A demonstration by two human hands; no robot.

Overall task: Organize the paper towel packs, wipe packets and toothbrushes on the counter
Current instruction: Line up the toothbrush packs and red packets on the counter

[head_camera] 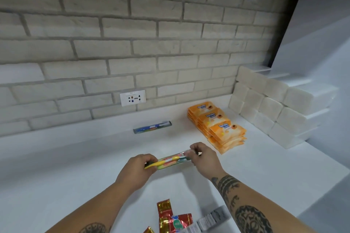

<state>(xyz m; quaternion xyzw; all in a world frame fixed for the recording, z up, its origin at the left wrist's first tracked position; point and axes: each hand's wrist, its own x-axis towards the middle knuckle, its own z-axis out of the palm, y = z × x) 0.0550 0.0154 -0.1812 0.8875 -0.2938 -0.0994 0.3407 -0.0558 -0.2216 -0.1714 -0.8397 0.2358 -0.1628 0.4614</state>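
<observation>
Head view, toothbrush pack (170,160): held level just above the middle of the table, long axis running left to right. Slim blister, glossy clear film over a yellow handle and green-red card. The two-end grip probably keeps it straight for lining up.
Left hand (139,166): fingers curled round the pack's left end.
Right hand (203,157): pinches the right end, fingers bent over the clear film.
Second toothbrush pack (152,127): flat on the table near the wall and parallel to it, well apart from the hands. Blue-green, same slim shape. Likely the start of a toothbrush row, so the held one would go beside it.
Wipe packets (217,126): orange, soft flat pouches with a sheen. They sit in overlapping stacks stepping from the wall toward the front, to the right of the second toothbrush pack.
Paper towel packs (274,108): white, blocky, soft-looking, stacked in rows in the right corner just behind the wipes. Bulkiest goods at the back, presumably so that smaller items stay in reach.
Table (75,166): white, smooth, matte.
Sachets (170,217): red-gold crinkled foil at the near edge, between the forearms.
Grey-white box (210,219): printed, lies just beside the sachets; too blurred to identify.
Wall (113,43): pale rough brick.
Socket (133,98): white plate set low in the wall.
</observation>
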